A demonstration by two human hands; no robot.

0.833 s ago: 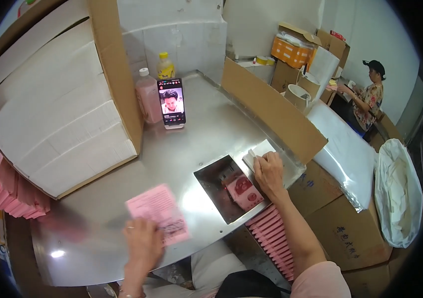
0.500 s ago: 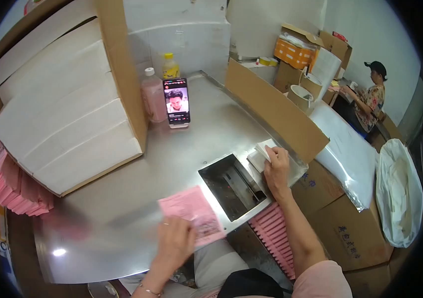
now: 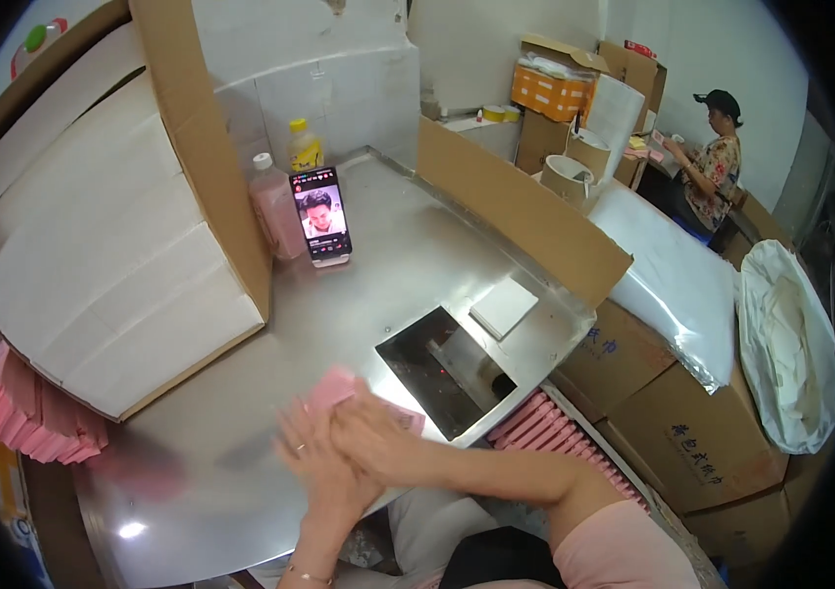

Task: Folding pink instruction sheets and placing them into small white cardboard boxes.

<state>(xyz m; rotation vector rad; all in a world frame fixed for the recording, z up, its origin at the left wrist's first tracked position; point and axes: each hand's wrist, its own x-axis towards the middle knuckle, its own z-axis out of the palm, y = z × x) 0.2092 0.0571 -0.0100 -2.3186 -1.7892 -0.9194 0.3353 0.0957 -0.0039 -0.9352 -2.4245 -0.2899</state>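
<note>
My two hands are together over the near part of the metal table, slightly blurred. In my left hand [image 3: 312, 454] is a pink printed packet [image 3: 337, 385], its top and right corner showing past the fingers. My right hand [image 3: 378, 444] reaches across and is closed over the left hand and the packet. Whatever lies under its fingers is hidden. To the right, a small stack of folded white tissues [image 3: 504, 308] lies beside a rectangular opening [image 3: 447, 373] in the table.
A carton of white stacks [image 3: 133, 285] and pink packets [image 3: 40, 407] stand left. Behind are a phone [image 3: 323, 216] and two bottles. A cardboard flap [image 3: 525, 216] edges the table. More pink packets [image 3: 565, 442] sit below the opening. A person [image 3: 717, 162] sits at far right.
My right hand has moved left from the white tissues to meet my left hand at the pink packet. The packet, earlier spread out in view, is now mostly covered. The view has shifted slightly.
</note>
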